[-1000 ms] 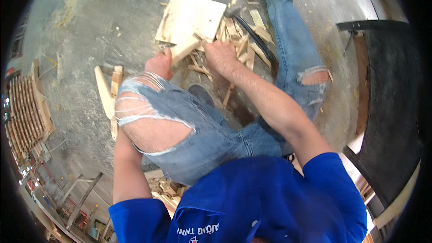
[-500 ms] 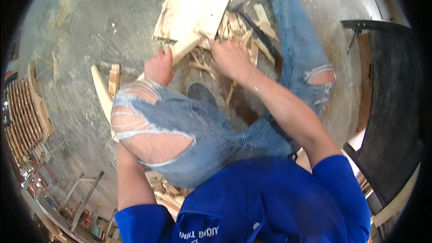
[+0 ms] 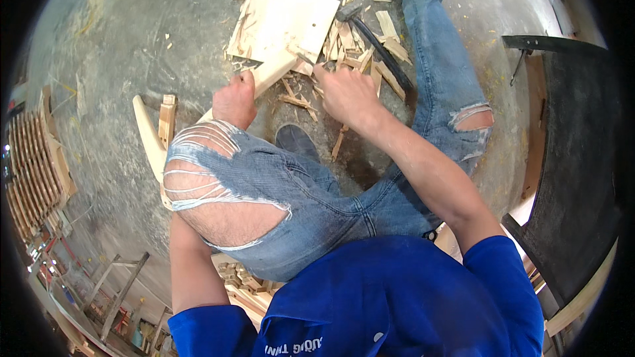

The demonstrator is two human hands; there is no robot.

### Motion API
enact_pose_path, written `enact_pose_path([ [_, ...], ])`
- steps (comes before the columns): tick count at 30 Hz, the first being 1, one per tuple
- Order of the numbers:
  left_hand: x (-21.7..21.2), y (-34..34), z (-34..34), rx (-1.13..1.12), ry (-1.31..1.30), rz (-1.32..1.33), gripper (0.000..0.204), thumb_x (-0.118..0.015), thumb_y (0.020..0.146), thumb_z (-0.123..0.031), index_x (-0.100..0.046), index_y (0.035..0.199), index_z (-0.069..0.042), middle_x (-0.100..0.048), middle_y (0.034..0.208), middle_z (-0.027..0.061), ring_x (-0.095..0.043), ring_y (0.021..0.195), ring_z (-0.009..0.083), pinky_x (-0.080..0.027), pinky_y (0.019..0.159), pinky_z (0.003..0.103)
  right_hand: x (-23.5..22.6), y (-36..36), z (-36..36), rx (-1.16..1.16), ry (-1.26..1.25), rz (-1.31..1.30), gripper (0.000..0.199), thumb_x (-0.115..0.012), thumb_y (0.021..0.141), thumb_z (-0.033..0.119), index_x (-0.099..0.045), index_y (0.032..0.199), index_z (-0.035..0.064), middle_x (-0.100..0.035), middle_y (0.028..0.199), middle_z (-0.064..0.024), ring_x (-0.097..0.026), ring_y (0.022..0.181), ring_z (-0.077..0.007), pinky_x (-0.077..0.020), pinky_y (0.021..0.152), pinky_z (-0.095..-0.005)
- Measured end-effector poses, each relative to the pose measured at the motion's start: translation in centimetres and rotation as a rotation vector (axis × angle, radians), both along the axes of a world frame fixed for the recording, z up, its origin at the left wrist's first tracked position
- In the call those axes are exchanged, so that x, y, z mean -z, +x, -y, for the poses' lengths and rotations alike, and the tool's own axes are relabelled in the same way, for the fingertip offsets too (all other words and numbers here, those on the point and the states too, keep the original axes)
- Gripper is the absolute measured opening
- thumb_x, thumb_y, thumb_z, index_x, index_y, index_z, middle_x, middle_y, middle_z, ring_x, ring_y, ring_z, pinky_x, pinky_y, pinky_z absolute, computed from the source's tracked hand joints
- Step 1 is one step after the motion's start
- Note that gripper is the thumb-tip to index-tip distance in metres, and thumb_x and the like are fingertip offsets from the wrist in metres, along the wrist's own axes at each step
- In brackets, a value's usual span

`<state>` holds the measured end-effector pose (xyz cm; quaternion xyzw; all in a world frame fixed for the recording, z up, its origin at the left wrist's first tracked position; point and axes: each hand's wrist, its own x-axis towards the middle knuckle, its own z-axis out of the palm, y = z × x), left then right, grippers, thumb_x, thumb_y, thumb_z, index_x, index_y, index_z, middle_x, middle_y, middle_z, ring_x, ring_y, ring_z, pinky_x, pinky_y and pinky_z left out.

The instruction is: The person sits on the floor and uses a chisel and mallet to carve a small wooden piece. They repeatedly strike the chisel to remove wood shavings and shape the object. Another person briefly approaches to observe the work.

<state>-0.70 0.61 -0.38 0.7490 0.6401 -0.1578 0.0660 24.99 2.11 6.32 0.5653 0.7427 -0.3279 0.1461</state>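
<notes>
Landmark: the raised left knee in torn jeans (image 3: 218, 178). Just beyond the knee, the left hand (image 3: 233, 100) was clenched around a long wooden slat (image 3: 264, 78), pinning it down. To the right of the knee, the right hand (image 3: 344, 90) was curled with its fingertips on the slat's far end; what it pinched could not be told. Farther from the knee, a square wooden board (image 3: 284, 20) lay flat, touching the slat. A hammer (image 3: 370, 36) lay right of the board among wood splinters (image 3: 364, 59).

Woodworking workshop: wood scraps (image 3: 360, 49) on concrete floor (image 3: 132, 39), stacked slats (image 3: 30, 165).
</notes>
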Motion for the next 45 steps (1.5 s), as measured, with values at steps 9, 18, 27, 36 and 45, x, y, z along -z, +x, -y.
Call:
enact_pose_path([
  [9, -1.0, 0.8, 0.7, 0.008, -0.051, 0.007, 0.046, -0.075, 0.082, -0.007, -0.051, 0.121, -0.002, -0.069, 0.106, 0.019, -0.076, 0.086, 0.0371, -0.062, 0.071, 0.047, -0.4, -0.3, -1.1, -0.053, 0.024, -0.01, 0.039, -0.062, 0.093, 0.004, -0.065, 0.132, 0.0037, -0.075, 0.099, -0.0201, -0.074, 0.1, -0.0334, -0.0606, 0.086, -0.0523],
  [18, -0.7, 0.5, 0.3, 0.01, -0.04, 0.02, 0.04, -0.073, 0.082, -0.008, -0.052, 0.117, -0.006, -0.07, 0.105, 0.0193, -0.075, 0.086, 0.0395, -0.062, 0.071, 0.049, 0.8, 0.6, -0.3, 0.002, 0.017, -0.055, 0.022, -0.062, 0.094, 0.005, -0.07, 0.114, 0.0018, -0.076, 0.102, -0.019, -0.075, 0.101, -0.0305, -0.0596, 0.09, -0.0495],
  [27, 0.0, -0.1, 0.7, 0.009, -0.071, 0.025, 0.042, -0.074, 0.081, -0.008, -0.052, 0.117, -0.006, -0.07, 0.105, 0.0189, -0.076, 0.086, 0.0389, -0.062, 0.07, 0.049, 1.2, 0.7, -0.6, -0.057, 0.077, -0.047, 0.023, -0.065, 0.094, 0.009, -0.07, 0.116, 0.0012, -0.076, 0.101, -0.018, -0.076, 0.1, -0.033, -0.0618, 0.089, -0.0491],
  [36, -0.8, 0.4, 0.2, 0.013, -0.111, -0.021, 0.044, -0.074, 0.083, -0.008, -0.053, 0.121, -0.002, -0.069, 0.108, 0.0199, -0.077, 0.089, 0.0365, -0.062, 0.073, 0.047, 1.4, -1.3, -1.6, -0.045, 0.044, -0.02, 0.028, -0.055, 0.099, 0.005, -0.068, 0.124, 0.0025, -0.076, 0.104, -0.0177, -0.075, 0.104, -0.0314, -0.0596, 0.091, -0.0483],
  [45, -0.5, 0.5, 0.8, 0.009, -0.071, -0.004, 0.042, -0.073, 0.084, -0.007, -0.053, 0.12, -0.002, -0.07, 0.106, 0.0191, -0.077, 0.085, 0.0358, -0.063, 0.071, 0.045, -0.1, -0.3, -1.0, -0.089, 0.044, 0.001, 0.026, -0.057, 0.099, 0.007, -0.067, 0.122, 0.0003, -0.076, 0.096, -0.017, -0.077, 0.098, -0.0326, -0.0599, 0.09, -0.0496],
])
